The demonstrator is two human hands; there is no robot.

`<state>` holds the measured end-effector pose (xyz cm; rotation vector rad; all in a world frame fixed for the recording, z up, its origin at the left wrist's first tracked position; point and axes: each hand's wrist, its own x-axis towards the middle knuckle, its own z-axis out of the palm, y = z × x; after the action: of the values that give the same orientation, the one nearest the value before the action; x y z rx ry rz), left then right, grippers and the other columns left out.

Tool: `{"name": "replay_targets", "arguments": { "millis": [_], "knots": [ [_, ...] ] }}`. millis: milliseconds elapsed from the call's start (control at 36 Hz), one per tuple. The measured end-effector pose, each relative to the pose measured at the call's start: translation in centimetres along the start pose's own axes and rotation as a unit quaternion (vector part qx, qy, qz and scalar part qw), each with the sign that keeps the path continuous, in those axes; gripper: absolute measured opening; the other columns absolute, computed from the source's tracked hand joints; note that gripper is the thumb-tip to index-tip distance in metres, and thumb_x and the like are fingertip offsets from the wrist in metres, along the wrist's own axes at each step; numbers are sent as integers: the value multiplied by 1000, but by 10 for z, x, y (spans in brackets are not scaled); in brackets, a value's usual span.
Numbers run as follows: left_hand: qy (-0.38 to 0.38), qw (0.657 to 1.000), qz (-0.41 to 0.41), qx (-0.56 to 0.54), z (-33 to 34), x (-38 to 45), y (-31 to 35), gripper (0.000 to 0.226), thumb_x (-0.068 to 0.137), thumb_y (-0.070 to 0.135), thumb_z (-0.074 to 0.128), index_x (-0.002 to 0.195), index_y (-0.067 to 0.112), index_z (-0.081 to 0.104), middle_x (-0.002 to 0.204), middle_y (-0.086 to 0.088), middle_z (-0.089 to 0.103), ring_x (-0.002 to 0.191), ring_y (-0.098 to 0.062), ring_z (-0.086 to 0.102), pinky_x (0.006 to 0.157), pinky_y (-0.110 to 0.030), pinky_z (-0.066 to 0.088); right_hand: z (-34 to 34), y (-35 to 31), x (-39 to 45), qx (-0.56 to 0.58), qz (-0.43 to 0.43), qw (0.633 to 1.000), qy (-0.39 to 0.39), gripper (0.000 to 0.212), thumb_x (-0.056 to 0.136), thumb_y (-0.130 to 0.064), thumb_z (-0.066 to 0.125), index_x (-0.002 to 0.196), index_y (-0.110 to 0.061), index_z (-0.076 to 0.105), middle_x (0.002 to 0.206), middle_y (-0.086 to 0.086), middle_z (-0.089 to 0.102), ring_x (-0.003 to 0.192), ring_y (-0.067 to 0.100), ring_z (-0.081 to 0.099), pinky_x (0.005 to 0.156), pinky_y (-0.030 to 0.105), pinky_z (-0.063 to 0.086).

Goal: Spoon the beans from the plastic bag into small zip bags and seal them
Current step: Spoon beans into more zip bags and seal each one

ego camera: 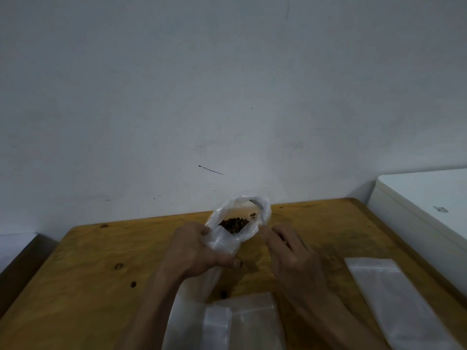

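A clear plastic bag (227, 238) is held above the wooden table (88, 286), its mouth open toward the wall, with dark brown beans (233, 224) inside. My left hand (197, 248) grips the bag's bunched left side. My right hand (290, 251) pinches the bag's right rim between thumb and fingers; whether it also holds a spoon is unclear. Empty small zip bags (242, 322) lie near the table's front edge between my forearms. Another stack of zip bags (394, 296) lies to the right.
A white wall rises directly behind the table. A white box or cabinet (424, 210) stands against the table's right edge. A dark low surface (17, 261) shows at the far left. One stray bean (223, 294) lies on the table below my hands.
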<state>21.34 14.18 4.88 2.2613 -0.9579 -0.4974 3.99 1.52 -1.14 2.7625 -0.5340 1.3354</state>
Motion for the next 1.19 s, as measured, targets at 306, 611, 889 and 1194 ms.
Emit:
{"name": "replay_targets", "arguments": {
  "millis": [306, 611, 889, 1194],
  "knots": [
    [-8, 1000, -19, -17, 0, 4, -7, 70, 41, 51, 96, 99, 19, 74, 88, 9, 68, 81, -6, 61, 76, -36, 60, 2, -3, 0, 16, -4, 1000, -4, 32, 93, -5, 51, 116, -5, 72, 102, 9, 68, 85, 15, 62, 68, 11, 42],
    [-4, 1000, -16, -7, 6, 9, -11, 80, 42, 53, 95, 109, 15, 73, 92, 8, 68, 81, -6, 61, 63, -25, 55, 8, -8, 3, 29, 71, 997, -29, 22, 89, 0, 65, 108, -9, 72, 95, 3, 67, 69, 16, 60, 53, 19, 45],
    [3, 1000, -15, 6, 5, 6, -8, 65, 46, 51, 95, 97, 17, 72, 85, 9, 67, 76, -4, 60, 61, -26, 56, -2, -11, 9, 97, 105, 989, 34, 30, 101, -22, 48, 109, -7, 72, 94, 1, 67, 74, 5, 56, 68, 4, 40],
    [21, 1000, -17, 5, 7, 4, -4, 89, 45, 52, 96, 118, 11, 67, 89, 10, 58, 78, -8, 55, 73, -30, 57, 10, -12, 9, 148, 184, 972, 21, 16, 100, -12, 57, 105, -13, 72, 83, -10, 62, 76, -5, 53, 67, 1, 38]
  ]
}}
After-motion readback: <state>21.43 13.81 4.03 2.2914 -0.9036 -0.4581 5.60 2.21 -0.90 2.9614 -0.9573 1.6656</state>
